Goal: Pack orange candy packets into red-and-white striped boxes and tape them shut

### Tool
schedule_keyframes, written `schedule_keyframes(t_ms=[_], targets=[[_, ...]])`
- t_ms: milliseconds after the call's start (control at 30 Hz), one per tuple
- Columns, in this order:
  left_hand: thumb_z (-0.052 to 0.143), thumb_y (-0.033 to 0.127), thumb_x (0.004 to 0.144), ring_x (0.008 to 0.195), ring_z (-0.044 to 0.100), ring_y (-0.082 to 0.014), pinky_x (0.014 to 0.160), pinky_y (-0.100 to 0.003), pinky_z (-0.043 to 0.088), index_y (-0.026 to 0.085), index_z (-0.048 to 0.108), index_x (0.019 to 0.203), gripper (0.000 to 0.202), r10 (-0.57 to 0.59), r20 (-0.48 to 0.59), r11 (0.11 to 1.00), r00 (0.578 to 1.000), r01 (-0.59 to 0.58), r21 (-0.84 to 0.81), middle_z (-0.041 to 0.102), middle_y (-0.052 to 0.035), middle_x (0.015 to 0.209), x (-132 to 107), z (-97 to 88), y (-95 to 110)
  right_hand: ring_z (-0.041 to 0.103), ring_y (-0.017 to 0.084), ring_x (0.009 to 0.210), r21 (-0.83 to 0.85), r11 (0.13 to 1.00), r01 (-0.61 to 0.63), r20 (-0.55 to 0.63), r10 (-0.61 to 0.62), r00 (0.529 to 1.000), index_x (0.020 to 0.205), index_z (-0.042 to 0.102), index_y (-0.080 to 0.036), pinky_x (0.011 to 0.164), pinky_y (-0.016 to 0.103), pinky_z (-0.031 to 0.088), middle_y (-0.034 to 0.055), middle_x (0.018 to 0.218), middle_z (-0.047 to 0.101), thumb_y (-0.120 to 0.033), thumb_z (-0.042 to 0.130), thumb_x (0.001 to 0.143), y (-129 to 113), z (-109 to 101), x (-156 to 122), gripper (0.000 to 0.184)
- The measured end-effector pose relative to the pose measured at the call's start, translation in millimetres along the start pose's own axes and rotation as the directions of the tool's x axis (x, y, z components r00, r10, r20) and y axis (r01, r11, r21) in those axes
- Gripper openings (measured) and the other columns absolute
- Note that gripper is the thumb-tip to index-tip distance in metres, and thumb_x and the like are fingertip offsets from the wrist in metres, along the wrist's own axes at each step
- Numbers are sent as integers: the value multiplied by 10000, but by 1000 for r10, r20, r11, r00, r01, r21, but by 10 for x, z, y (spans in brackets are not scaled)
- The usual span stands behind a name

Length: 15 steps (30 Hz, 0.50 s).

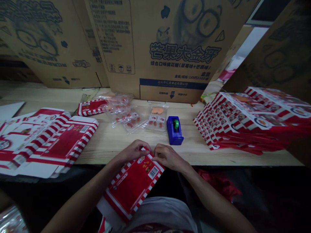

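A red carton with red-and-white striped edges (pixel 132 186) lies tilted across my lap, its far end at the table's front edge. My left hand (pixel 136 150) is closed on the top left of that far end. At its top right corner, my right hand (pixel 167 157) has bent fingers pinching the carton's edge. The near end has a white flap hanging loose. Just beyond my hands stands a blue tape dispenser (pixel 174 132) with a green core. Beside it lies a clear pack of candies (pixel 156 119).
Flat red-and-white cartons (pixel 65 139) are fanned out on the left. Filled-looking striped boxes (pixel 243 119) are stacked on the right. More clear candy packs (pixel 123 111) lie at centre left. Large brown cardboard boxes (pixel 126 77) wall off the table's back.
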<state>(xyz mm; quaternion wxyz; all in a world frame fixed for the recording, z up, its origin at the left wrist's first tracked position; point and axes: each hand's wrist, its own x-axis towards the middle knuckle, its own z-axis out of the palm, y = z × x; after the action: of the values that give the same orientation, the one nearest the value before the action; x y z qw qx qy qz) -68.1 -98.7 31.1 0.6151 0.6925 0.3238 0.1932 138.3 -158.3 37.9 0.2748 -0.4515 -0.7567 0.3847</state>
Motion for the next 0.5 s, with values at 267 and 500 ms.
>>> schedule_keyframes(t_ms=[267,500], targets=[[675,382,777,711,607,-192,698,-278,466,165,762,810,237,91,-35,995,995,-89,33,694,-66,766,-216,11,158,515,132,547,542,791,-286,81,290,954,844,669,-197,520,226,362,-38,617,615,-400,840,570,52,168,-34,382],[711,363,757,746,650,-220,716,-321,507,182,778,780,195,136,-22,984,990,-138,-111,707,-93,804,-391,-103,405,620,212,603,644,670,-369,275,248,929,763,711,-160,595,333,490,58,701,683,-775,687,489,-137,194,88,673]])
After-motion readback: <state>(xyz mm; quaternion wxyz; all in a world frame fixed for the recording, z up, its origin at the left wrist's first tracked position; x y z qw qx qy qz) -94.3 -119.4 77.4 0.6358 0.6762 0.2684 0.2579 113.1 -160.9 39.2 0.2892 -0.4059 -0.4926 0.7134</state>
